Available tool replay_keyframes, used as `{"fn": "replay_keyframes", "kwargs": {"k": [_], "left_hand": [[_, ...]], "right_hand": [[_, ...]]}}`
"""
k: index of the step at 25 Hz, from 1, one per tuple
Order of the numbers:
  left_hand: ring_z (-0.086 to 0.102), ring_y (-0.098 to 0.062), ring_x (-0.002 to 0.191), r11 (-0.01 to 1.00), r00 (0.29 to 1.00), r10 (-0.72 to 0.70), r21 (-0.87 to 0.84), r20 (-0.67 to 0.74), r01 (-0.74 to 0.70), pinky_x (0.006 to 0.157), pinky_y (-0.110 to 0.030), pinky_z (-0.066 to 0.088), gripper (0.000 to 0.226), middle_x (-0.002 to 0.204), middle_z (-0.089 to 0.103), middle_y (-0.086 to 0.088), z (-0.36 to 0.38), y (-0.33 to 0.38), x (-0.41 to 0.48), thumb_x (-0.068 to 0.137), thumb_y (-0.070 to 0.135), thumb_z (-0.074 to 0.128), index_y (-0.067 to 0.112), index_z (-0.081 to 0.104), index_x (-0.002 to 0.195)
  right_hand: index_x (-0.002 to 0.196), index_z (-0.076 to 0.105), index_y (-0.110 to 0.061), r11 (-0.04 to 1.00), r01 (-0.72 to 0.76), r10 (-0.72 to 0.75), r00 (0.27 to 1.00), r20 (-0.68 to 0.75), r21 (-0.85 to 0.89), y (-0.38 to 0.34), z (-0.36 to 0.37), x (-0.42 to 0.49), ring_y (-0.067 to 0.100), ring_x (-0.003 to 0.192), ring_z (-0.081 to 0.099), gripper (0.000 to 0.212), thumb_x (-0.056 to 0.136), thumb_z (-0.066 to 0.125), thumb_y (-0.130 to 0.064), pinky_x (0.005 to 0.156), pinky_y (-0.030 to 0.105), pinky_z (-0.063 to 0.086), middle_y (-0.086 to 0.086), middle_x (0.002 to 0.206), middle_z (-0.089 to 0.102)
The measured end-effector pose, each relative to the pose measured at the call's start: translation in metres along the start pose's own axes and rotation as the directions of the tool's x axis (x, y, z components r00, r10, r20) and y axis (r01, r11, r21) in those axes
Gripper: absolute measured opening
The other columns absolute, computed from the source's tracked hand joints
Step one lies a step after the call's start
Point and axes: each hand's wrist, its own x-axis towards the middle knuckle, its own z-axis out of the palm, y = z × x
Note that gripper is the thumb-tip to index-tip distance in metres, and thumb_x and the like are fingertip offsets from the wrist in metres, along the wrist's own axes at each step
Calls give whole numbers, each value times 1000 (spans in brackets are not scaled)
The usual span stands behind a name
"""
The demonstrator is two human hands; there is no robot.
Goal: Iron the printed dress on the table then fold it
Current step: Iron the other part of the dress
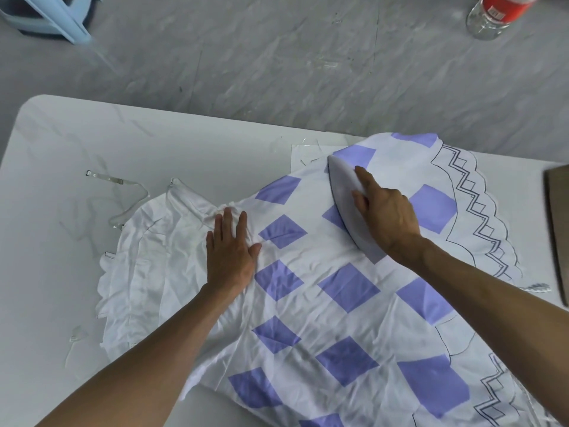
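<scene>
White crumpled dress with purple square print [348,288]: spread across white marbled table [92,143]. Left hand [231,251]: flat, fingers straight, pressing the gathered waist. Right hand [388,214]: fingers curled, gripping a raised skirt fold.

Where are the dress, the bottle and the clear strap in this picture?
dress [348,291]: head view, on a purple square near the middle of the cloth.
bottle [505,6]: head view, on its red label.
clear strap [116,180]: head view, on the small slider near its far end.
</scene>
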Motion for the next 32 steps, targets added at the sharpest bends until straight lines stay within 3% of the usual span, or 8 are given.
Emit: {"fn": "replay_keyframes", "kwargs": {"k": [7, 15, 19, 23, 26, 28, 29, 32], "left_hand": [[24, -46, 142, 969, 975, 210, 152, -80, -196, 112, -54, 27, 84, 155, 21, -30, 8, 40, 12, 89, 62, 35, 5, 28, 151], [17, -43, 145, 960, 980, 197, 203, 5, -194, 113, -56, 23, 86, 158, 15, -23, 31, 28, -3, 91, 72, 6, 14, 23, 153], [25, -39, 143, 986, 981, 156, 82, -113, -147, 112, -51, 28, 71, 156, 24, -21, 11, 35, -10, 96, 59, 36, 13, 28, 150], [50, -36, 112, 966, 933, -237, -170, -269, 197, 91, -45, 45, 52, 123, 52, -19, -17, 40, -90, 84, 32, 71, 7, 50, 124], [46, -44, 113, 534, 580, -814, -347, 37, 771, 92, -52, 41, 76, 128, 47, -28, 1, 42, -166, 79, 49, 70, -3, 46, 130], [42, -43, 123, 61, 184, -912, -322, 366, 945, 100, -49, 37, 85, 137, 41, -28, 16, 46, -191, 85, 57, 61, -6, 39, 137], [43, -41, 127, -101, 104, -848, -352, 519, 931, 103, -47, 37, 84, 140, 42, -25, 27, 46, -197, 86, 58, 58, -5, 39, 138], [60, -34, 112, -325, 236, -662, -557, 711, 764, 92, -39, 50, 66, 123, 60, -14, 46, 49, -201, 84, 51, 67, 2, 56, 125]], "right_hand": [[151, 21, -33, 960, 274, -263, 955, 135, -66, -40, 15, 14, 35, 84, 61, 50, 102, 30, -41, 66, 34, 36, 15, 100, 66], [147, 28, -31, 996, 19, -16, 999, 38, -82, 28, -8, 15, 34, 73, 55, 46, 102, 30, -41, 63, 35, 36, 15, 89, 64], [144, 30, -29, 1000, -20, 20, 1000, -15, -8, 50, -17, 3, 38, 78, 59, 44, 101, 30, -42, 63, 37, 38, 16, 87, 64], [144, 32, -27, 999, 9, -8, 1000, -23, 41, 44, -21, -16, 38, 79, 59, 44, 102, 31, -40, 64, 35, 33, 16, 89, 65], [144, 31, -28, 999, 25, -26, 1000, 7, 47, 35, -21, -29, 39, 84, 59, 45, 102, 29, -41, 66, 35, 33, 17, 95, 66], [145, 31, -27, 997, 53, -55, 998, 33, 51, 27, -18, -40, 40, 86, 60, 46, 102, 29, -42, 66, 34, 32, 18, 97, 66], [146, 30, -27, 997, 64, -66, 997, 42, 50, 24, -16, -46, 40, 88, 60, 47, 102, 29, -42, 66, 34, 33, 19, 98, 66], [147, 29, -26, 996, 76, -78, 995, 61, 43, 17, -7, -57, 40, 88, 60, 48, 102, 31, -41, 65, 35, 35, 20, 100, 66]]}}
